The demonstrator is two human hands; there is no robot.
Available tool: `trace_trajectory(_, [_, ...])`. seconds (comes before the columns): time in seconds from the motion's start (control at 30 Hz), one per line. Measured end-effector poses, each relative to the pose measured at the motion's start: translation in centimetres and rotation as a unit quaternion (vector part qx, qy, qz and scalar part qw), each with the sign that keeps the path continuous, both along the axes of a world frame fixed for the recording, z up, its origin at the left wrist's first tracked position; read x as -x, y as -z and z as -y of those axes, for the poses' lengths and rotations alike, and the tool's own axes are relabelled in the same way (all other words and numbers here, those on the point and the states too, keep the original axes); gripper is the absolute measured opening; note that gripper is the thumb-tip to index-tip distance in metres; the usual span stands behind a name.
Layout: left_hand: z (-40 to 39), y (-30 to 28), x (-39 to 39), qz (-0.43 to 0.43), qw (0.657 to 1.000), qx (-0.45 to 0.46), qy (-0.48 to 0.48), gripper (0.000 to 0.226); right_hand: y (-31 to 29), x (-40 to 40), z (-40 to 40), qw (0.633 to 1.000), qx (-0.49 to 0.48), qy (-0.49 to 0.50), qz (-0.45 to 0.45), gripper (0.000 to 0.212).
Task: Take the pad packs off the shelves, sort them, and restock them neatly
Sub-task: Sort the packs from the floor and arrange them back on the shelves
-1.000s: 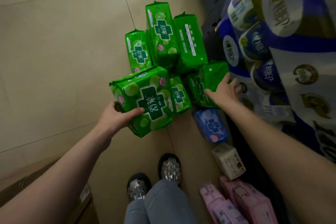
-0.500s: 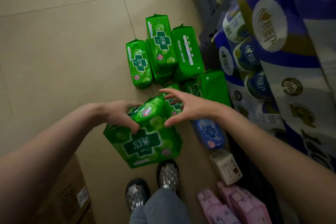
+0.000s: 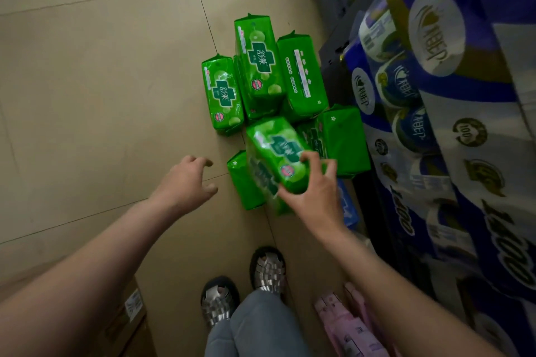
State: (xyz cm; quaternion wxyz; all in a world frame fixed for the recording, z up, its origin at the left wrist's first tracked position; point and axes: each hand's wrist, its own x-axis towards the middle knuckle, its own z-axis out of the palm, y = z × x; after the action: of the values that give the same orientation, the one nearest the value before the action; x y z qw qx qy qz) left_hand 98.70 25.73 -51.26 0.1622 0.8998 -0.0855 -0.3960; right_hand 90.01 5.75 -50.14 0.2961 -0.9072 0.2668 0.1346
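While the right hand [image 3: 314, 194] grips a green pack [image 3: 278, 153] by its near end, left hand [image 3: 185, 182] empty, fingers loosely curled, the glossy wrapper could slip and topple packs [image 3: 261, 66] beyond.

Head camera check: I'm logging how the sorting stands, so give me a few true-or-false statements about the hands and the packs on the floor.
1. The right hand grips a green pack. True.
2. The left hand holds a green pack. False: it holds nothing, fingers loosely curled over the floor tiles.
3. The green packs lie on a shelf. False: they lie on the floor.
4. Pink packs lie near the person's shoes. True.
5. A cardboard box sits at the lower left. True.
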Motion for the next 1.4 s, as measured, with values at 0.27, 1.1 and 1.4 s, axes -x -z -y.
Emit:
trace_trajectory(0.27, [0.3, -0.2, -0.2, 0.026, 0.999, 0.016, -0.03, 0.048, 4.7, -1.5, 2.6, 0.964, 0.151, -0.141, -0.167, 0.063])
trace_trajectory(1.1, [26.4, -33.4, 2.2, 0.224, 0.858, 0.458, 0.069, 0.038, -39.0, 8.6, 18.6, 0.918, 0.343, 0.033, 0.196, 0.034])
trace_trajectory(1.4, [31.6, -34.6, 0.6, 0.287, 0.844, 0.433, 0.13, 0.046, -39.7, 3.2, 28.3, 0.93, 0.347, 0.111, 0.036, 0.081])
